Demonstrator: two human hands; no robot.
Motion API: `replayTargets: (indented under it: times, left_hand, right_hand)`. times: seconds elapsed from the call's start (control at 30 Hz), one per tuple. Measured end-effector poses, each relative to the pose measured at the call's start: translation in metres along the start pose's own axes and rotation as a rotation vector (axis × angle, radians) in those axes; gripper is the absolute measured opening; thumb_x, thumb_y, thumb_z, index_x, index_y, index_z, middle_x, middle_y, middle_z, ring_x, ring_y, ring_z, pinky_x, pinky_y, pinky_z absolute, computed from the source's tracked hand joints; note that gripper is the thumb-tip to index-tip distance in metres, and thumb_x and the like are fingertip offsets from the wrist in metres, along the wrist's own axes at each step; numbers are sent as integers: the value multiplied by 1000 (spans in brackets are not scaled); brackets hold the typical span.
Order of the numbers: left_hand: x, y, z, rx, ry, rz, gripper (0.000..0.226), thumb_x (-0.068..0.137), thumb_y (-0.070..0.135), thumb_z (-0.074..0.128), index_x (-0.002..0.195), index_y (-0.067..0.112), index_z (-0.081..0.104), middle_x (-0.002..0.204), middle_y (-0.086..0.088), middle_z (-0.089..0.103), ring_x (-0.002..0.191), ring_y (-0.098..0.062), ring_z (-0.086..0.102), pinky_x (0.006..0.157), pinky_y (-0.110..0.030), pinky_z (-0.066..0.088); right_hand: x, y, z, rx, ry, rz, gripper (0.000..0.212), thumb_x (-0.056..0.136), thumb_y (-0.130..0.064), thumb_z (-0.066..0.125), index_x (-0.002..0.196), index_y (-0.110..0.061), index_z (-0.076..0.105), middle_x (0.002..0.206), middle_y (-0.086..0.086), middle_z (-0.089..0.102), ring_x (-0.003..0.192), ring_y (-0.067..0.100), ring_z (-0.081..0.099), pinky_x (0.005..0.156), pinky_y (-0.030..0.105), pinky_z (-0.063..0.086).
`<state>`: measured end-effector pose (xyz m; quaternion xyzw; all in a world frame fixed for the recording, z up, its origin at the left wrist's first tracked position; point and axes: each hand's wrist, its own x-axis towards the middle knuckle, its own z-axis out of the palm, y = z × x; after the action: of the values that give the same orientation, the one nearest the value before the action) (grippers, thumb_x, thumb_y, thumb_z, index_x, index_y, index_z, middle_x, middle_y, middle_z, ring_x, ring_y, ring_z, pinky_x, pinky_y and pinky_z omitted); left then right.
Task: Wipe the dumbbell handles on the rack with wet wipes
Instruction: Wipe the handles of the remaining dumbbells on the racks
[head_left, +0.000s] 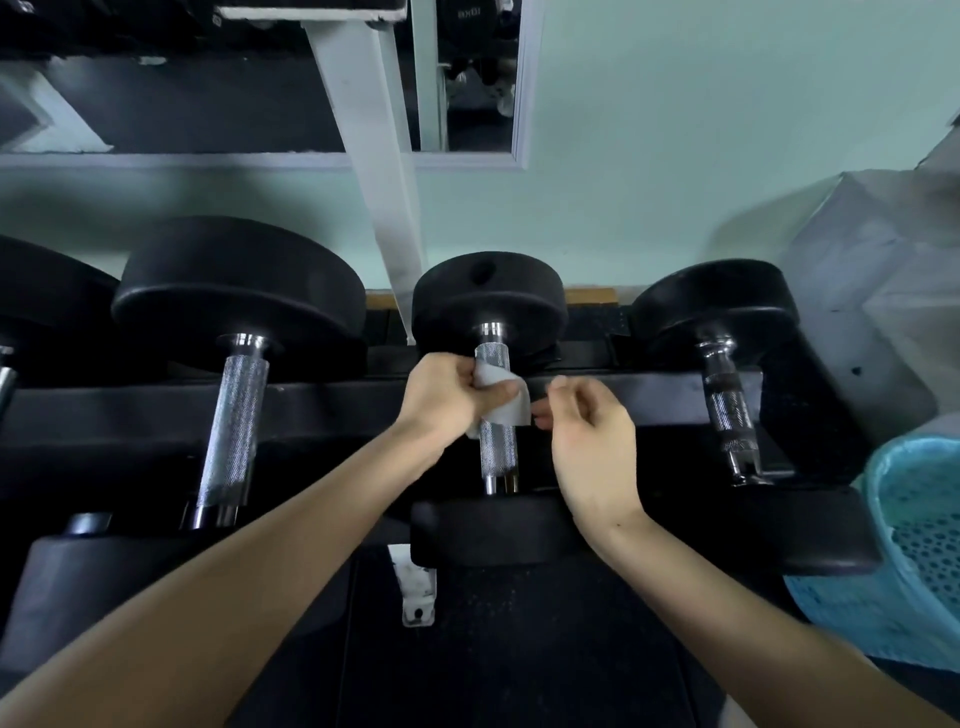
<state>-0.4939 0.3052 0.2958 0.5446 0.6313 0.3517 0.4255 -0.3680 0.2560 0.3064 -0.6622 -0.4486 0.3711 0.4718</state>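
The left edge cuts off the leftmost black rubber dumbbell (36, 296). The right edge cuts off the light-blue perforated plastic basket (914, 551).

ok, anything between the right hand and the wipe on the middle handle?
Nothing visible. The right hand sits just right of the wet wipe, which the left hand holds on the middle handle; contact unclear.

black dumbbell (491, 296), white wipe (506, 402), turquoise basket (914, 551)

The black rack (332, 405) carries three dumbbells (236, 410) side by side, perhaps a fourth dumbbell (31, 301) at the left edge.
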Motion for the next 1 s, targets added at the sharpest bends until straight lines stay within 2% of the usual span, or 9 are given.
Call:
replayTargets:
  times: [0.13, 0.23, 0.3, 0.37, 0.5, 0.63, 0.77, 0.87, 1.0]
  left_hand:
    - [-7, -9, -1, 155, -16, 91, 23, 77, 29, 76, 85, 9, 72, 79, -7, 73, 73, -22, 70, 63, -28, 52]
    - [-16, -18, -3, 290, -84, 98, 27, 72, 36, 78, 86, 13, 72, 80, 1, 73, 77, -11, 69, 73, -30, 54]
    - [-13, -17, -5, 234, -110, 60, 26, 70, 33, 81, 83, 12, 73, 78, -2, 74, 75, -13, 70, 74, -34, 56]
    - [-6, -9, -5, 77, -72, -13, 30, 69, 26, 83, 81, 2, 72, 77, -14, 73, 68, -20, 68, 65, -36, 53]
    - [0, 3, -2, -104, -68, -96, 36, 70, 19, 81, 84, -11, 66, 82, -34, 65, 62, -28, 59, 49, -23, 46]
    - [-7, -1, -2, -94, -80, -70, 27, 73, 17, 79, 91, 0, 71, 82, -13, 72, 66, -18, 67, 61, -24, 56]
    - [-28, -25, -9, 133, -304, -82, 40, 62, 44, 82, 87, 14, 76, 85, -5, 75, 84, -24, 71, 82, -41, 57]
    - [-24, -25, -14, 276, -346, -108, 67, 46, 65, 77, 83, 10, 75, 86, -4, 74, 79, -18, 69, 81, -37, 55]
    - [-4, -3, -9, 12, -118, -209, 47, 62, 29, 87, 88, -6, 69, 84, -14, 72, 78, -25, 69, 78, -38, 56]
  right_hand:
    - [-2, -2, -1, 2, -12, -51, 12, 94, -23, 51, 92, -16, 62, 76, -11, 62, 75, 2, 59, 76, 24, 47]
    - [0, -1, -1, -15, -4, -74, 10, 93, -18, 54, 98, -15, 62, 73, -14, 59, 71, -2, 55, 74, 21, 44]
    - [1, 1, -1, -11, 4, -72, 13, 92, -18, 56, 103, -14, 61, 79, -13, 60, 76, -2, 57, 77, 20, 45]
    - [1, 2, -3, 29, 14, -57, 15, 92, -18, 56, 107, -15, 59, 83, -12, 61, 78, -2, 58, 73, 13, 44]
    - [1, 6, -5, 112, 80, -21, 13, 93, -16, 55, 105, -16, 56, 87, -7, 62, 83, 4, 60, 76, 16, 45]
    - [1, 10, -5, 235, 160, 82, 12, 92, -11, 50, 98, -20, 55, 96, 3, 66, 92, 18, 64, 79, 24, 46]
    - [2, 9, -4, 246, 175, 94, 20, 90, -7, 47, 87, -26, 53, 92, 3, 67, 90, 19, 63, 84, 30, 49]
    - [1, 8, -4, 226, 155, 84, 23, 91, -8, 47, 82, -29, 52, 89, 1, 66, 88, 19, 63, 81, 28, 48]
    - [2, 7, -5, 200, 147, 74, 20, 94, -14, 47, 81, -30, 51, 89, 0, 66, 87, 16, 63, 75, 22, 45]
